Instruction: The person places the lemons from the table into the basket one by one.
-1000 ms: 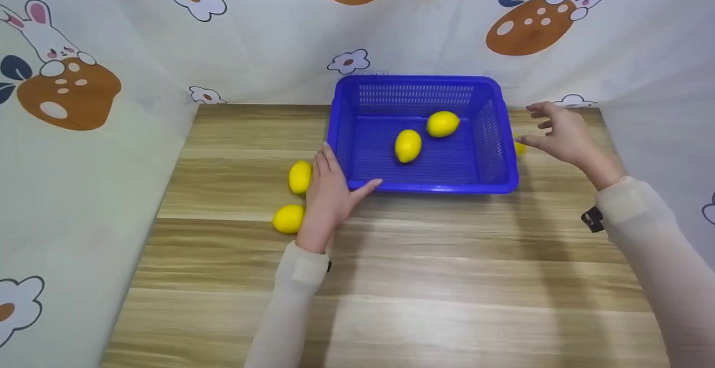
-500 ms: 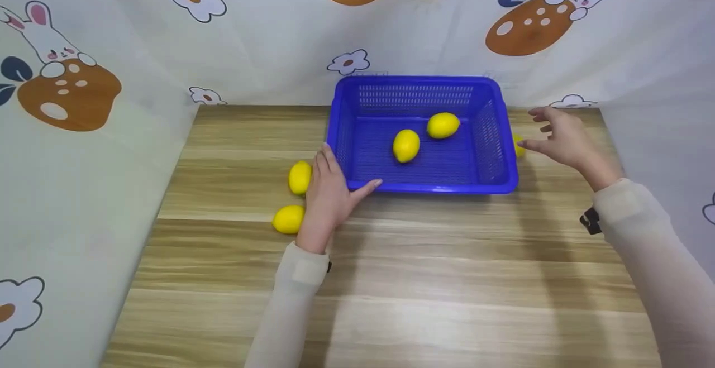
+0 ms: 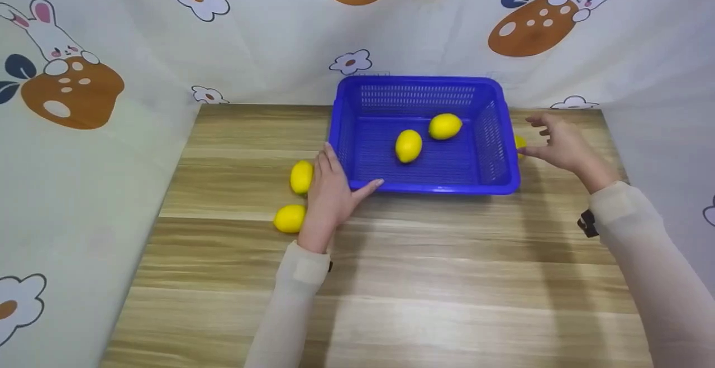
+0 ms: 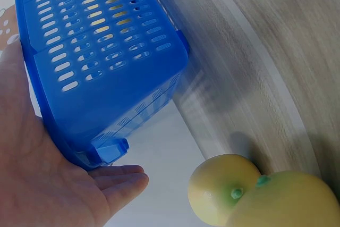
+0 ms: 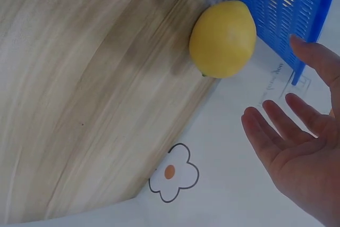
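Observation:
A blue plastic basket [image 3: 430, 189] with slotted walls stands at the back of the table and holds two lemons, one lemon [image 3: 409, 146] near its middle and another lemon [image 3: 445, 127] further right. My left hand [image 3: 330, 192] rests against the front left corner of the basket's rim, thumb along the front and fingers extended up the left side. Beyond the right wall sits a third lemon [image 5: 223, 39], mostly hidden by the rim in the head view. My right hand [image 3: 564, 144] hovers over that side, fingers loosely bent and holding nothing, thumb tip close to the rim.
Two more lemons lie left of the basket, a rear lemon [image 3: 301, 177] and a front lemon [image 3: 289, 219], both partly covered by the left hand. A patterned cloth [image 3: 268, 49] hangs behind the wood-grain table [image 3: 424, 278] and down both sides.
My right hand has shifted slightly toward me, beside the right-hand lemon. The left hand and the basket hold their places.

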